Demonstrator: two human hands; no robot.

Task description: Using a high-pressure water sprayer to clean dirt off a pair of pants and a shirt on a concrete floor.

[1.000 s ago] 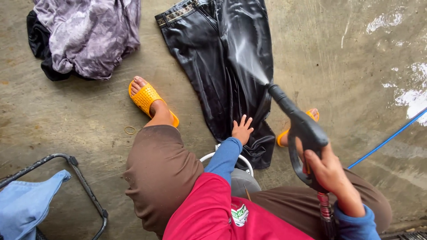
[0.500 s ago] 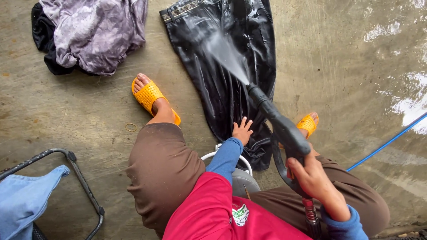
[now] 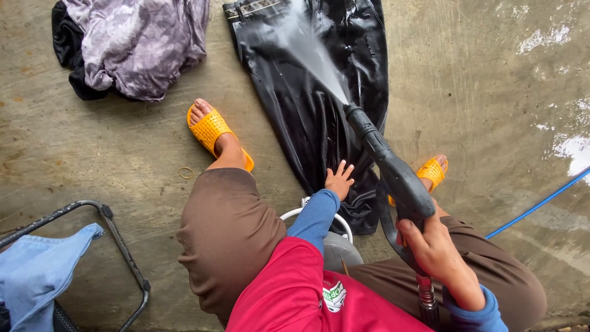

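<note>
Nearest the camera, the right hand (image 3: pixel 439 252) is wrapped tight around the grip of a black pressure-washer gun (image 3: pixel 393 175), fingers curled shut on the handle and trigger, with the hose fitting running down past the wrist. The left hand (image 3: pixel 339 180) reaches forward between the knees, fingers spread and flat, pressing on the lower end of the black trousers (image 3: pixel 313 92) that lie stretched out on the wet concrete floor (image 3: pixel 479 80). The person sits low over a pale stool or bucket rim (image 3: pixel 295 214), feet in orange sandals (image 3: pixel 212 130) planted either side of the garment. From the gun's nozzle a fan of water strikes the upper part of the trousers, near the waistband. By the look of it, the rinsing or blasting of the cloth is under way, with the spray working the top of the garment while the free hand pins the hem. The next move would call for sweeping the jet steadily along the fabric, keeping it well away from the pinning fingers. Further off, a heap of grey-mauve clothing (image 3: pixel 138 43) lies at the upper left, and a blue hose (image 3: pixel 534 206) trails off right.
</note>
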